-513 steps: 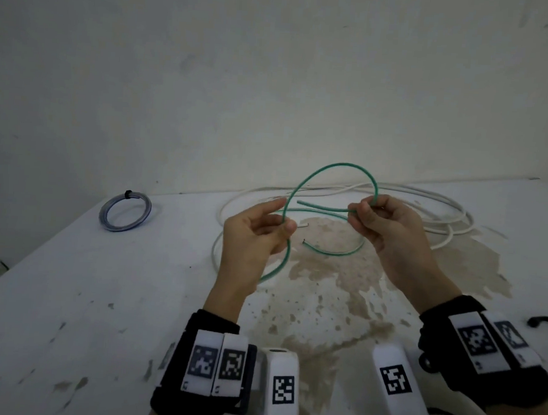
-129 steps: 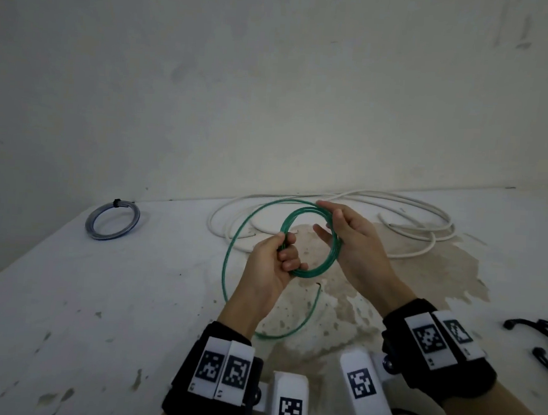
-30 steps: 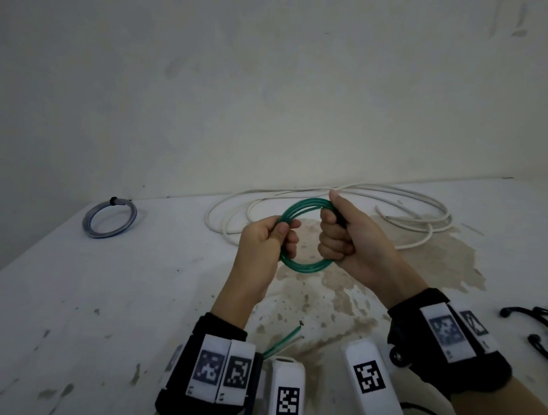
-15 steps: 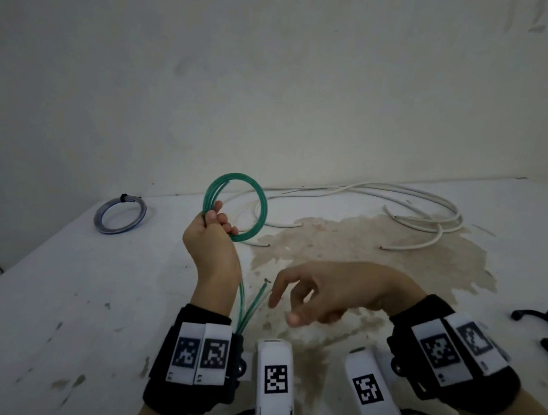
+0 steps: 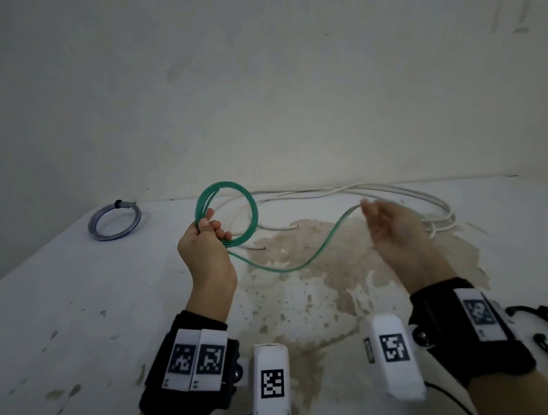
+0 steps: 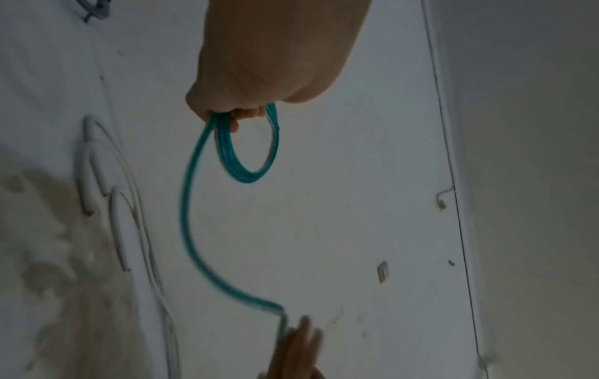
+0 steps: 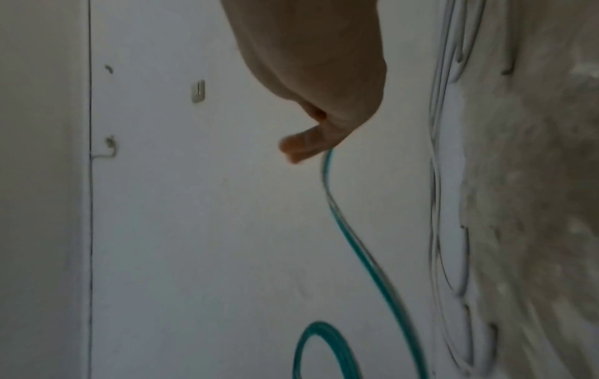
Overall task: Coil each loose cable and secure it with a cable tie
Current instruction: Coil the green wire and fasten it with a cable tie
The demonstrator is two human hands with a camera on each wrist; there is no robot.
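Note:
The green cable (image 5: 254, 219) is partly wound into a small coil of several turns. My left hand (image 5: 212, 227) grips the coil at its lower left and holds it upright above the table; the left wrist view shows the coil (image 6: 246, 178) hanging from my curled fingers (image 6: 233, 118). A loose tail (image 5: 278, 269) sags from the coil and rises to the right. My right hand (image 5: 367, 210), blurred, pinches the tail's end at its fingertips. In the right wrist view the tail (image 7: 350, 230) runs out from between my pressed fingertips (image 7: 301, 151).
A long white cable (image 5: 395, 195) lies loose along the back of the white table (image 5: 67, 307). A bluish coil (image 5: 114, 220) bound by a black tie lies at the back left. Black cable ties (image 5: 545, 320) lie at the right edge. A brown stain marks the middle.
My right hand, half a second ago low and open near the hanging tail, now holds the tail's end and has swung it up and to the right. My left hand keeps its grip on the coil.

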